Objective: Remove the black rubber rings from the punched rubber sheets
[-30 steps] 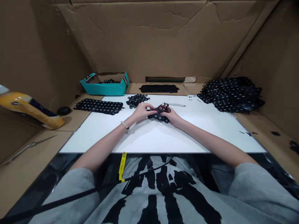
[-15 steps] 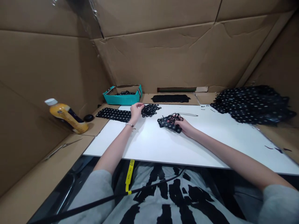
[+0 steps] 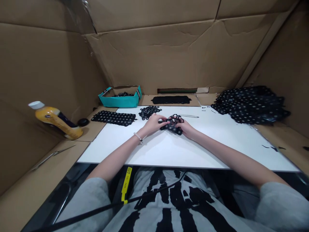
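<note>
Over the middle of the white board point(image 3: 154, 151), my right hand point(image 3: 187, 128) is closed around a bunched black piece with pale dots point(image 3: 172, 126), with thin black loops sticking up from its top. Against the left side of that piece, my left hand point(image 3: 155, 124) has its thumb and fingers pinched; what lies between the fingertips is too small to make out. Just behind my left hand lies a pile of small black rings point(image 3: 148, 111). Flat on the board's left edge rests a black dotted strip point(image 3: 114, 118).
A teal box point(image 3: 119, 101) with more black rings stands at the back left. Behind the board lies a black stack point(image 3: 171, 100); a white pen point(image 3: 189, 116) is in front of it. A dotted heap point(image 3: 251, 104) fills the right back. Tweezers point(image 3: 53, 156) and a yellow bottle point(image 3: 58, 119) are left.
My left hand has moved from the ring pile rightward and nearer, to the dotted piece in my right hand. The whole view has shifted slightly.
</note>
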Available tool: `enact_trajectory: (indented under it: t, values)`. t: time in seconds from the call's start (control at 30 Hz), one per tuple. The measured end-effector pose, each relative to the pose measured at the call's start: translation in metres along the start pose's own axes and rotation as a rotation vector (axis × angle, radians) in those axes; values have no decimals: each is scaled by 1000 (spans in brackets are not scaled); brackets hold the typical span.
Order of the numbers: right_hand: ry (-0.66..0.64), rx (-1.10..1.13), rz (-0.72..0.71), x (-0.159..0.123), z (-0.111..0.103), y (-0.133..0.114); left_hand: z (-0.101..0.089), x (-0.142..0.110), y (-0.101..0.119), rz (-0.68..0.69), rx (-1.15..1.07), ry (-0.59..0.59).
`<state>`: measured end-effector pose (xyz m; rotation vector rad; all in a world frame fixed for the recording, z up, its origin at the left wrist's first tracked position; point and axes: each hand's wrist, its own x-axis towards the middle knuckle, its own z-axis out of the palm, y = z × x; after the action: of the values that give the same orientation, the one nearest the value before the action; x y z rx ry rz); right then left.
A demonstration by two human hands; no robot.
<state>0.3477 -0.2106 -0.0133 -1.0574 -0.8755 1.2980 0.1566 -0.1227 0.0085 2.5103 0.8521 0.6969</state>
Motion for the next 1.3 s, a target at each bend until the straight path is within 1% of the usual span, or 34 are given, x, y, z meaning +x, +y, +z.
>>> enact_trajectory:
  t: [0.07,0.13,0.23,0.37,0.43,0.53,0.63,0.83,1.0,1.13,1.3]
  values:
    - [-35,-2,16,-1,0,-2,9,-2,3,3,-70,7]
    - [-66,3,48,-2,1,-6,14,-3,3,-23,-118,45]
    - [-57,-37,73,-4,1,-11,16,-4,2,-57,-80,115]
    - [-33,-142,23,-5,0,-11,18,-5,5,-42,-49,156]
    - [-11,-168,4,-4,0,-8,20,-5,7,-59,-104,159]
    - [23,-186,1,-2,1,-3,24,-5,9,-99,-253,124]
    - [20,-174,5,0,0,0,27,-5,9,-116,-340,107]
    - [54,-266,67,2,-4,-1,26,-5,14,-87,-226,145]
    - [8,-235,28,3,-4,2,24,-6,15,-85,-224,145]
    - [0,-239,-2,3,-3,3,22,-8,17,-56,-144,140]
    - [-21,-238,11,2,-3,2,21,-11,22,-16,-97,140]
